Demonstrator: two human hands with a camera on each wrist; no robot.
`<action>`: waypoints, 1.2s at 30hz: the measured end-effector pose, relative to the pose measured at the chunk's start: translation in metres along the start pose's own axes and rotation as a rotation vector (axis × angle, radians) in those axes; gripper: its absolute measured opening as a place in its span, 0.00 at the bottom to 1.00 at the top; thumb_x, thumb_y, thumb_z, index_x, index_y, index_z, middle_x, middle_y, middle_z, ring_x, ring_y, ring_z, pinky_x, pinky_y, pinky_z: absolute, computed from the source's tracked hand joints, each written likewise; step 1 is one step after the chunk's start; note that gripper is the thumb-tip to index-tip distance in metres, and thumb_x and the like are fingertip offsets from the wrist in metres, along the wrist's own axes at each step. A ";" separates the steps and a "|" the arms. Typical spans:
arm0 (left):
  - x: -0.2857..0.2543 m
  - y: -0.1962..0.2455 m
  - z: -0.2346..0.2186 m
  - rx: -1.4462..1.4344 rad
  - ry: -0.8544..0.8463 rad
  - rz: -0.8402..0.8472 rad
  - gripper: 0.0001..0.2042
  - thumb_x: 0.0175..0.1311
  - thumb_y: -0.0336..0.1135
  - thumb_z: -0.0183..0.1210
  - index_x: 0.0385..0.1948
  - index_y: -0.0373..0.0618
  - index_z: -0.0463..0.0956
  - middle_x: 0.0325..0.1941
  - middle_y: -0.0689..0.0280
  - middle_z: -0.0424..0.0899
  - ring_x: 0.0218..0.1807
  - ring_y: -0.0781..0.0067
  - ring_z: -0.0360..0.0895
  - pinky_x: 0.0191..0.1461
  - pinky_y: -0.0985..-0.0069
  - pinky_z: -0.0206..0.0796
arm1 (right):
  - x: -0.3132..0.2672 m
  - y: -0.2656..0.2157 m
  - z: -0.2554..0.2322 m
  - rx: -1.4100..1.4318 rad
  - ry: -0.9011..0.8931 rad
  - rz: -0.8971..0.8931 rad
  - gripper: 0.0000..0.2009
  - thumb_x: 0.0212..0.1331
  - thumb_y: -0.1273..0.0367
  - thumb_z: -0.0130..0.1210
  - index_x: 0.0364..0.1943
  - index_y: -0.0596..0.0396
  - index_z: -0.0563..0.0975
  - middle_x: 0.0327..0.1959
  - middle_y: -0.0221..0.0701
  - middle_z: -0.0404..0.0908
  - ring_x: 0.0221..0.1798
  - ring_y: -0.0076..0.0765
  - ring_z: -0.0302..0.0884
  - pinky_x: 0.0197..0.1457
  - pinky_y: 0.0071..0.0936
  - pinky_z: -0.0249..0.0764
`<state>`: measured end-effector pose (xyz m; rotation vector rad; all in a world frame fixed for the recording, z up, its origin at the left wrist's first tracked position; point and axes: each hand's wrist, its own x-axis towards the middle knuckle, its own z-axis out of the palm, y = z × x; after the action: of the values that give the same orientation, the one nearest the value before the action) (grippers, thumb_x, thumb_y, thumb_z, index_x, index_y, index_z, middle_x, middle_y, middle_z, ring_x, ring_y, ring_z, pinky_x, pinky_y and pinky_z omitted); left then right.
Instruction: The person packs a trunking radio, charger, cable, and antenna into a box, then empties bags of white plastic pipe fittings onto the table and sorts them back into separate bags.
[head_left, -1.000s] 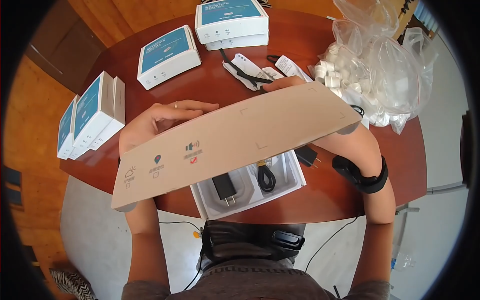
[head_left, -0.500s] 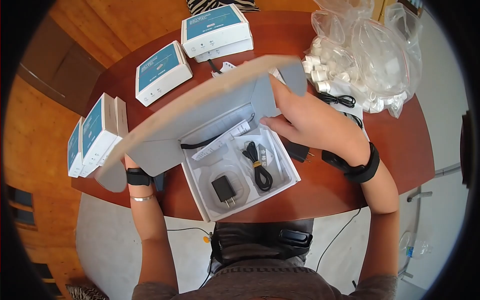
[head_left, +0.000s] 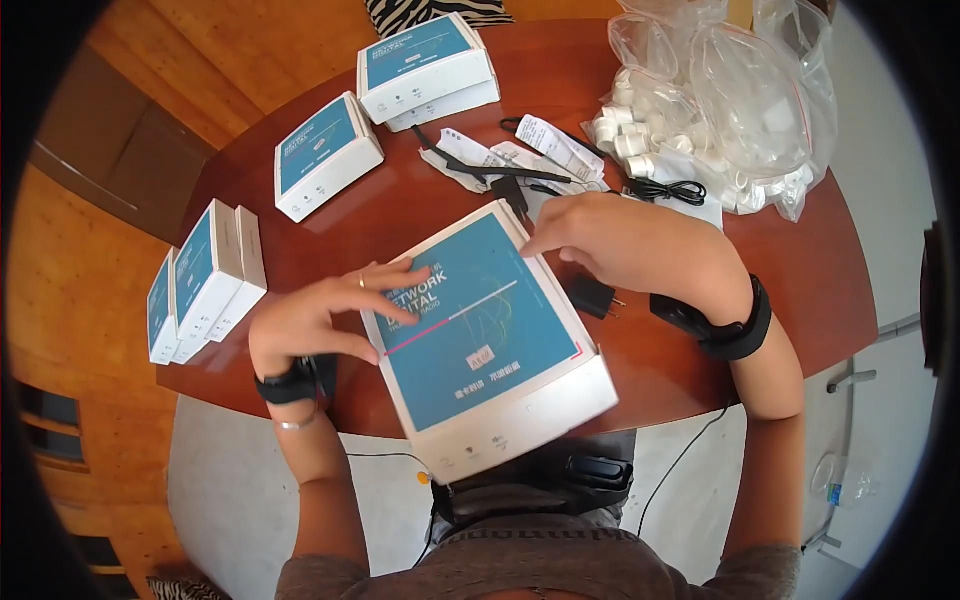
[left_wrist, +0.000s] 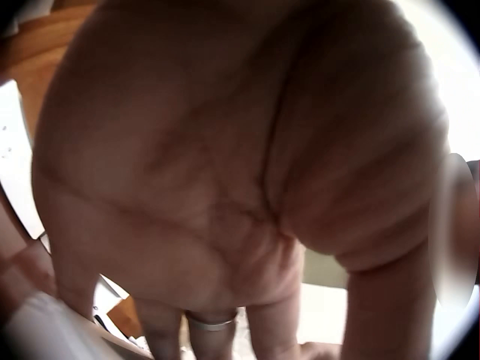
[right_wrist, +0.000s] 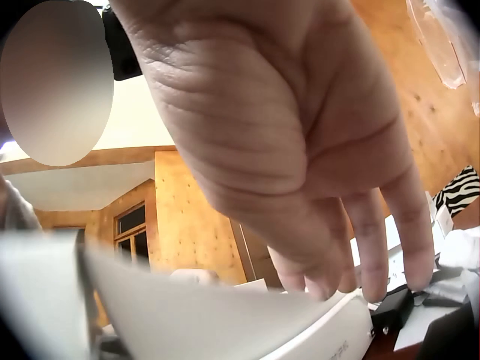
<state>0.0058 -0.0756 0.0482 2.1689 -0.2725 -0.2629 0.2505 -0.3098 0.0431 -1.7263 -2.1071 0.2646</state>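
Left hand (head_left: 310,315): fingers spread, released, at left side of blue-topped box (head_left: 520,350). Right hand (head_left: 620,240): at box's right edge; I cannot tell whether it grips. Box: at near edge of surface (head_left: 310,245), near end apparently overhanging; I judge downward press there could tip it. Black plug (head_left: 592,297): just beside box; sideways shove could knock it. Beyond: papers (head_left: 560,148), bag of white fittings (head_left: 690,140).

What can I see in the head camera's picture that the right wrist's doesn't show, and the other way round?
Only the head view: the blue top of the near box, the white fittings and the coiled cable.
Only the right wrist view: the palm side of the right hand.
Both: that hand, the near box, clear plastic and something zebra-striped.
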 end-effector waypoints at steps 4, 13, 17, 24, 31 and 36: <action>-0.004 0.048 0.046 0.475 0.099 -0.325 0.41 0.31 0.56 0.74 0.54 0.50 0.71 0.73 0.51 0.53 0.75 0.45 0.39 0.73 0.45 0.28 | -0.008 -0.015 -0.009 0.164 -0.226 0.271 0.22 0.52 0.78 0.53 0.55 0.55 0.73 0.25 0.38 0.79 0.36 0.43 0.79 0.37 0.31 0.74; -0.071 0.022 0.092 0.380 0.762 -0.590 0.45 0.41 0.39 0.73 0.64 0.43 0.58 0.71 0.46 0.52 0.71 0.45 0.53 0.69 0.60 0.51 | 0.003 -0.023 0.042 0.287 -0.008 0.039 0.30 0.52 0.77 0.52 0.62 0.63 0.58 0.25 0.44 0.79 0.30 0.52 0.78 0.32 0.37 0.73; -0.074 0.026 0.112 -0.077 0.921 -0.627 0.37 0.53 0.31 0.66 0.65 0.39 0.55 0.63 0.51 0.66 0.54 0.62 0.74 0.52 0.69 0.69 | 0.000 -0.040 0.043 0.395 -0.145 0.124 0.29 0.52 0.76 0.54 0.58 0.73 0.57 0.25 0.46 0.79 0.30 0.50 0.78 0.30 0.36 0.73; -0.058 0.044 0.137 -0.182 1.073 -0.682 0.35 0.54 0.22 0.62 0.66 0.38 0.55 0.55 0.52 0.75 0.48 0.69 0.78 0.42 0.78 0.73 | 0.002 -0.046 0.045 0.439 -0.176 0.118 0.32 0.52 0.76 0.54 0.62 0.72 0.56 0.27 0.47 0.78 0.31 0.49 0.79 0.32 0.38 0.74; -0.037 0.031 0.145 0.190 0.975 -0.608 0.41 0.47 0.25 0.67 0.67 0.41 0.55 0.58 0.51 0.72 0.57 0.62 0.72 0.57 0.68 0.67 | -0.001 -0.049 0.063 0.223 0.141 0.062 0.29 0.52 0.81 0.50 0.62 0.70 0.60 0.30 0.48 0.79 0.33 0.52 0.80 0.35 0.39 0.75; -0.045 0.015 0.134 -0.116 1.228 -0.403 0.36 0.44 0.19 0.68 0.61 0.41 0.64 0.58 0.60 0.68 0.59 0.66 0.69 0.60 0.70 0.66 | 0.012 -0.059 0.044 0.294 0.001 0.081 0.28 0.51 0.82 0.47 0.61 0.71 0.60 0.37 0.51 0.76 0.40 0.54 0.75 0.43 0.41 0.73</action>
<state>-0.0764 -0.1742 -0.0114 1.8709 0.8438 0.8068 0.1771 -0.3066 0.0284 -1.6353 -1.8889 0.5669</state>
